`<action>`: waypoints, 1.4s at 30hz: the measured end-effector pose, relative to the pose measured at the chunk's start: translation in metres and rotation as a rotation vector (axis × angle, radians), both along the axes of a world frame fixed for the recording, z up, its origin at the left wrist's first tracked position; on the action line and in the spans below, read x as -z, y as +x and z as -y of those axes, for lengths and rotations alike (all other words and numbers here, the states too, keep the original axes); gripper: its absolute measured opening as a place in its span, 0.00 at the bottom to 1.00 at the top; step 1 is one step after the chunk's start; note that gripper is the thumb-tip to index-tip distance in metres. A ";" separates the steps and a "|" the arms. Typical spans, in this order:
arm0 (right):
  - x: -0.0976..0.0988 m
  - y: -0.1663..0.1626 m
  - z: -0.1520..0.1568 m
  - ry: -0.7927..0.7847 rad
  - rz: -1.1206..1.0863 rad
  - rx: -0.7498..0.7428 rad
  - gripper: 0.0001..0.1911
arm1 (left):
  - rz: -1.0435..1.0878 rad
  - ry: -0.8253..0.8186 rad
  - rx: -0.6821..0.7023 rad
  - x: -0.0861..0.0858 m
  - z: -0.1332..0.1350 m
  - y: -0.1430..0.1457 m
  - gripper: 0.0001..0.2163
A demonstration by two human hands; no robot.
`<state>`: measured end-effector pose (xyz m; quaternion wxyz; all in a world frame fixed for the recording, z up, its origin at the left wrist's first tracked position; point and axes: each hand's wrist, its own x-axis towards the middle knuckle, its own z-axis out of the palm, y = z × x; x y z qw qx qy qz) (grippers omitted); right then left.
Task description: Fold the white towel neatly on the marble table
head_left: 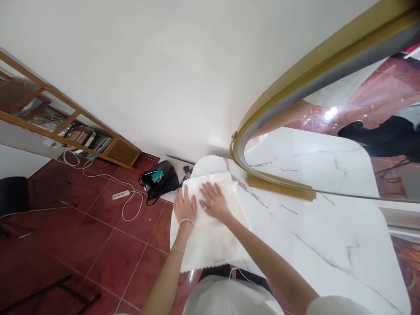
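Note:
A white cloth (210, 245) with a jagged edge lies spread over the left end of the white marbled table (288, 236), its near edge at the table's front. My left hand (185, 208) rests flat on the cloth's left part, fingers stretched out and pointing away from me. To its right, my right hand (215, 202) also presses flat on the cloth, fingers spread, with a ring on one finger. Neither hand grips anything.
A round gold-framed mirror (275, 96) stands on the table against the white wall. Left of the table are a black bag (164, 183), a power strip (120, 194) with a cable on the red tiled floor (108, 236), a wooden cabinet (123, 151) and a black chair (13, 194).

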<state>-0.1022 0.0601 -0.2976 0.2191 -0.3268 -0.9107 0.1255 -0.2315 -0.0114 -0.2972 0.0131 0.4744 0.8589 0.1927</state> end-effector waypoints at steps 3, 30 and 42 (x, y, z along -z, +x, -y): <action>-0.003 0.022 0.051 -0.011 0.005 -0.066 0.22 | -0.049 0.049 -0.025 0.001 0.060 0.022 0.26; -0.005 0.101 -0.034 -0.036 0.261 0.261 0.28 | 0.030 -0.063 0.463 -0.005 -0.117 0.043 0.26; -0.015 0.061 0.035 -0.145 0.150 -0.053 0.30 | -0.109 -0.044 0.320 -0.002 0.018 -0.010 0.28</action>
